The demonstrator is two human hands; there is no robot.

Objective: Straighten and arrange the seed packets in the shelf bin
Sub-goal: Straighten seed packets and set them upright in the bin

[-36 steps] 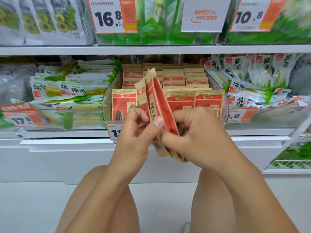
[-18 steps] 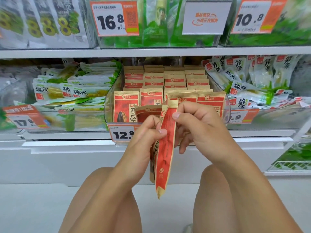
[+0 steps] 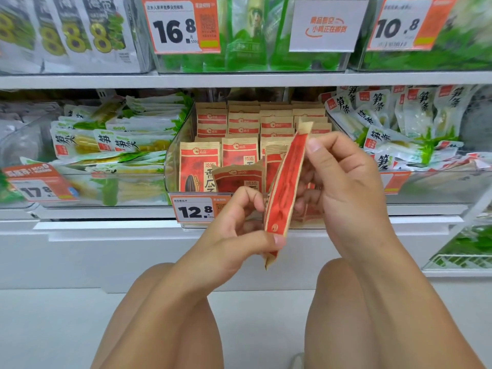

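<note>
Looking down at the shelf (image 3: 239, 81), I judge the job well past halfway. From where I sit the clear shelf bin (image 3: 174, 161) at twelve o'clock already carries tidy upright rows of red and tan seed packets (image 3: 243, 121) filling its back and middle. In the front row, one packet (image 3: 199, 169) at about eleven o'clock stands straight. Just to its right a slumped packet (image 3: 237, 178) leans crooked, so that still wants setting upright.

Nearer me, in front of the bin, I hold a small stack of packets (image 3: 286, 187) edge-on, running from one o'clock at its top down to six o'clock at its bottom. It is out of the bin and not yet placed. How many packets are in the stack I cannot tell.

My right hand (image 3: 346, 187) grips the stack's upper part, fingers curled round it with the thumb pressed near the top edge. My left hand (image 3: 239, 235) pinches the lower end between thumb and curled fingers.

What is left, as I read it: square up this stack, slot it into the gap on the right of the front row behind my hands, and right the slumped packet. Neighbouring bins of green-and-white packs at nine and three o'clock are not my concern.
</note>
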